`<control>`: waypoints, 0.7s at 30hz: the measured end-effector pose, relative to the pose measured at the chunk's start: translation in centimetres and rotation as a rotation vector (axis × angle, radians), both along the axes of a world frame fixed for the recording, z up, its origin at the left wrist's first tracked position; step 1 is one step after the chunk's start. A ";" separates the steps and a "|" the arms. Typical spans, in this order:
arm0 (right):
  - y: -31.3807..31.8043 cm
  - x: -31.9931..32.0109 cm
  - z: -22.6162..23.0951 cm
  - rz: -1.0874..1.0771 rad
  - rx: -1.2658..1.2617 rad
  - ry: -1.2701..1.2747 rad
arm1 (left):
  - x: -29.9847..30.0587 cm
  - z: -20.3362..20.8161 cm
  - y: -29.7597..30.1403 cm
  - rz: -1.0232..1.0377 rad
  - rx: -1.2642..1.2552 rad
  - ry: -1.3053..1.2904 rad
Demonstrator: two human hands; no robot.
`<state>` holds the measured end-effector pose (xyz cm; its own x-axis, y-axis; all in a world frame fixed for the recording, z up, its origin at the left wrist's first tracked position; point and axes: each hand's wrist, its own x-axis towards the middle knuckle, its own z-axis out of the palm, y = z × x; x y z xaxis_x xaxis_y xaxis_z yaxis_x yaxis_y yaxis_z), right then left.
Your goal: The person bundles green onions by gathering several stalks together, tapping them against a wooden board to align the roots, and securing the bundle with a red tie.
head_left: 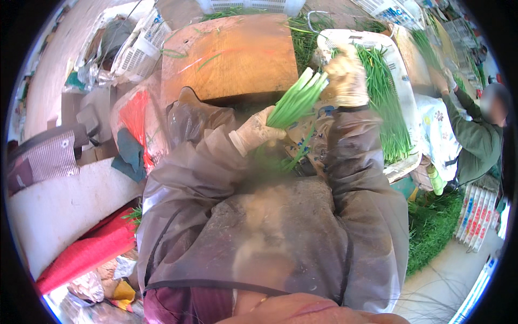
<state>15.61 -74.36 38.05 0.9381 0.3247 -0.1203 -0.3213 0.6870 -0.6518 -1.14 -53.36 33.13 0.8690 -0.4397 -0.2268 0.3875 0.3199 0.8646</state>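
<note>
A bunch of garlic chives (298, 101), with pale cut ends pointing up and to the right, is gripped in my gloved left hand (256, 130). Its leaves hang down toward my lap, where they blur. Just beyond those pale ends, my gloved right hand (346, 80) is smeared by motion, so its fingers cannot be made out. It is at the left rim of a white plastic basket (398, 67). Long loose chives (387, 110) fill that basket.
A wooden block (232, 56) with stray leaves and red strands stands ahead. Red ties (136, 121) hang at left beside a dark cloth (129, 155). More greens (431, 227) lie on the floor at right, near stacked white crates (476, 216). A co-worker (477, 135) reaches in from the right.
</note>
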 end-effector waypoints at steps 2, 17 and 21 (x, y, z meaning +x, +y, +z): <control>-0.7 -0.4 0.6 -0.222 -0.238 -0.055 | -0.3 -0.9 0.4 0.171 0.261 -0.009; 1.3 -5.7 3.2 0.533 -0.365 -0.088 | 1.0 6.1 6.4 0.809 0.404 -0.509; 2.0 -9.6 2.7 0.670 -0.404 0.026 | 3.8 4.5 5.8 0.478 0.299 -0.464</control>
